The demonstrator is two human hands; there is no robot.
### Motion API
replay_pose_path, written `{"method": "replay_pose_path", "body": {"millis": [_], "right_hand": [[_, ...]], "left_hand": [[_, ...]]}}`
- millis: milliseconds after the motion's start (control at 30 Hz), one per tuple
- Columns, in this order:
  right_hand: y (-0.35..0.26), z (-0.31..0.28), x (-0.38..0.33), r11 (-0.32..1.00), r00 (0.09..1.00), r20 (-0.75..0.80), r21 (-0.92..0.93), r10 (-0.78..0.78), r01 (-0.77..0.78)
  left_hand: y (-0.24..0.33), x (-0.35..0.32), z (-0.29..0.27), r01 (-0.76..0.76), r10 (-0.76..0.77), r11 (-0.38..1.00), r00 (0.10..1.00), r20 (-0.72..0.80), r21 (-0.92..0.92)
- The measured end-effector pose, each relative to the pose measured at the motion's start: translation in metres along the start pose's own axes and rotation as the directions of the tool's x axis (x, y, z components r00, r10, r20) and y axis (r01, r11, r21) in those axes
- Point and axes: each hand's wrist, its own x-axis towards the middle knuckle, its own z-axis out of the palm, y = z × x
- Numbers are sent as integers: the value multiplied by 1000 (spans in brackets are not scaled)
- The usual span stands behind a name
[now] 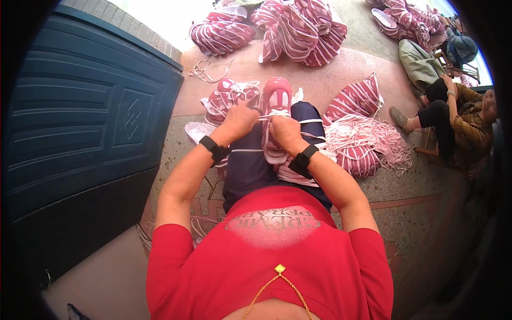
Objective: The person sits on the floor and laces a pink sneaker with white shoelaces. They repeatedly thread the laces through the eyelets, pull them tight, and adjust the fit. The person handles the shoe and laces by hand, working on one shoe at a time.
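A pink-and-white sneaker (278, 92) rests upright on my lap, its toe pointing away from me. My left hand (242, 120) is closed beside the shoe's left edge, and a white shoelace (265, 116) runs tight from it across the shoe's tongue. Over the lacing area, my right hand (286, 131) is closed on the laces; its fingertips are mostly hidden. Another pink sneaker (238, 90) with loose white laces lies just beyond my left hand, on top of more shoes.
A heap of pale pink laces (360, 137) lies right of my legs, beside striped pink bundles (356, 98). Further bundles of pink shoes (304, 29) sit ahead. A blue panelled door (80, 101) stands at left. At right, a person (453, 106) sits low.
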Motion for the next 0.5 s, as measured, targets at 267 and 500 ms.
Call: {"method": "replay_pose_path", "body": {"millis": [267, 500], "right_hand": [[20, -5, 4, 875, 848, 217, 90, -484, 476], [28, -317, -54, -488, 982, -98, 873, -162, 6]], "left_hand": [[21, 1, -4, 283, -282, 959, 956, -86, -1], [20, 19, 22, 521, -528, 805, 847, 56, -284]]}}
